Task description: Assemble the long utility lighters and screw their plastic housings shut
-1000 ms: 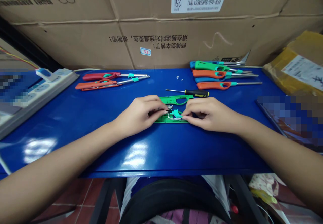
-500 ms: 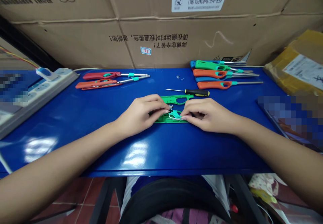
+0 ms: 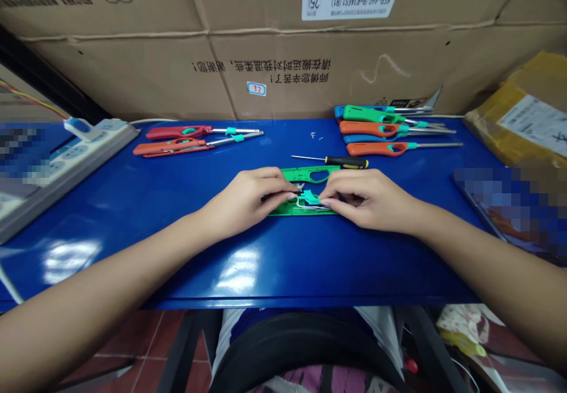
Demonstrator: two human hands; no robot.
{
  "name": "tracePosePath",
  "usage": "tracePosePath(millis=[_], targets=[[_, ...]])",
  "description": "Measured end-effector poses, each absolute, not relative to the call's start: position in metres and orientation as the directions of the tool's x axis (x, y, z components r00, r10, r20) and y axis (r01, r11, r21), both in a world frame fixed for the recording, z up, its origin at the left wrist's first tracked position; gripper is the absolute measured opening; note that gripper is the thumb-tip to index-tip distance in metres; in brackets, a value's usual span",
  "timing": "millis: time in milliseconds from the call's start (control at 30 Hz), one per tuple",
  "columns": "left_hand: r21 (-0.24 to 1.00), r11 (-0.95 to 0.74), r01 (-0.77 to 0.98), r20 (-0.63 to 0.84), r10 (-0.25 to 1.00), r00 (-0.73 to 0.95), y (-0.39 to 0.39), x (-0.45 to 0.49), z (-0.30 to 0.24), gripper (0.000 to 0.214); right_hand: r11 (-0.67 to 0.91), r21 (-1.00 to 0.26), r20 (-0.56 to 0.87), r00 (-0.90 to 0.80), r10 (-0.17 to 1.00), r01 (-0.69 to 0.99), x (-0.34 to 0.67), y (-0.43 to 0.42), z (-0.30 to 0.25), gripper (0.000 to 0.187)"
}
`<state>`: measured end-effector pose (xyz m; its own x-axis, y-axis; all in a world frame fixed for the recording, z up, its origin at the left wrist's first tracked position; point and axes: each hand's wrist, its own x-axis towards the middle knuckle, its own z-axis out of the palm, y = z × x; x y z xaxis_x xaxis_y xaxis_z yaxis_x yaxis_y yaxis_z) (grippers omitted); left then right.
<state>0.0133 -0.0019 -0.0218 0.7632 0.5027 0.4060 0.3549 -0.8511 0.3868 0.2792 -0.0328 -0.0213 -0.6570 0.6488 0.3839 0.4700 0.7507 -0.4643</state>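
In front of me lies an opened green gas lighter. Its near half shell (image 3: 295, 210) holds thin white wires and a teal trigger piece (image 3: 310, 197). The other green half shell (image 3: 301, 174) lies just behind. My right hand (image 3: 361, 198) pinches the right end of the teal trigger between thumb and forefinger. My left hand (image 3: 252, 198) is closed at the shell's left part, thumb and forefinger pinched by the trigger's left end; what they grip is hidden. A small pale metallic part (image 3: 300, 187) shows beside the left fingertips.
Behind the shells lie a black-and-yellow screwdriver (image 3: 348, 161) and several tiny screws (image 3: 313, 136). Assembled lighters (image 3: 376, 149) are piled at back right; two red-orange lighters (image 3: 177, 145) lie at back left. A power strip (image 3: 84, 150) and a taped parcel (image 3: 522, 115) flank the blue table (image 3: 177, 263).
My right hand has shifted slightly up, and the teal trigger now shows more plainly between my fingertips. My left hand stays nearly where it was.
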Motion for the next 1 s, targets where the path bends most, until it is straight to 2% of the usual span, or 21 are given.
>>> tracePosePath(millis=[167, 333, 567, 1000], targets=[[0.435, -0.838, 0.331, 0.457, 0.522, 0.72, -0.0037, 0.0144, -0.024, 0.019, 0.763, -0.436, 0.353, -0.69, 0.632, 0.476, 0.2802, -0.0334, -0.0212, 0.012], [0.472, -0.811, 0.346, 0.492, 0.568, 0.66, -0.0069, 0.0176, -0.0245, 0.018, 0.769, -0.452, 0.406, -0.664, 0.628, 0.451, 0.2794, -0.0348, -0.0201, 0.009], [0.48, -0.822, 0.308, 0.511, 0.547, 0.663, -0.0065, 0.0176, -0.0243, 0.015, 0.765, -0.461, 0.412, -0.655, 0.634, 0.45, 0.279, -0.0351, -0.0207, 0.01], [0.589, -0.74, 0.324, 0.435, 0.629, 0.645, -0.0089, 0.0189, -0.0218, 0.019, 0.762, -0.431, 0.423, -0.638, 0.644, 0.483, 0.2819, -0.0305, -0.0231, 0.01]])
